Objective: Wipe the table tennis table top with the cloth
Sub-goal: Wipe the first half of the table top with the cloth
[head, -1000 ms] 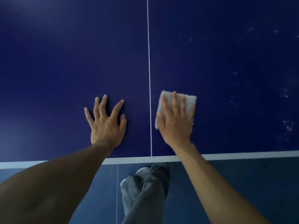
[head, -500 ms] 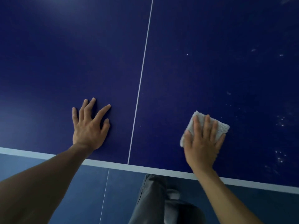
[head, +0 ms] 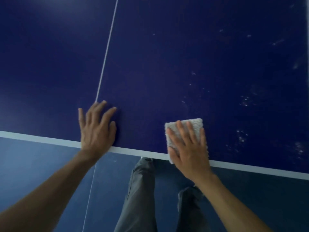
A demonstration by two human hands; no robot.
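The dark blue table tennis table top (head: 167, 64) fills the upper view, with a white centre line (head: 107, 52) and a white edge band (head: 41, 139) near me. My right hand (head: 189, 148) presses flat, fingers straight, on a folded pale grey cloth (head: 194, 124) at the near edge, right of the centre line. The cloth's lower corner overlaps the edge band. My left hand (head: 97, 129) rests flat with spread fingers on the table, covering the near end of the centre line.
Whitish specks and smears (head: 242, 138) dot the table surface to the right of the cloth. Below the table edge are a blue floor (head: 33, 164) with a thin white line and my grey trouser legs (head: 140, 198).
My right hand has slid the cloth right from the centre line and then back toward the near edge. My left hand has shifted onto the centre line. The view has swung and tilted.
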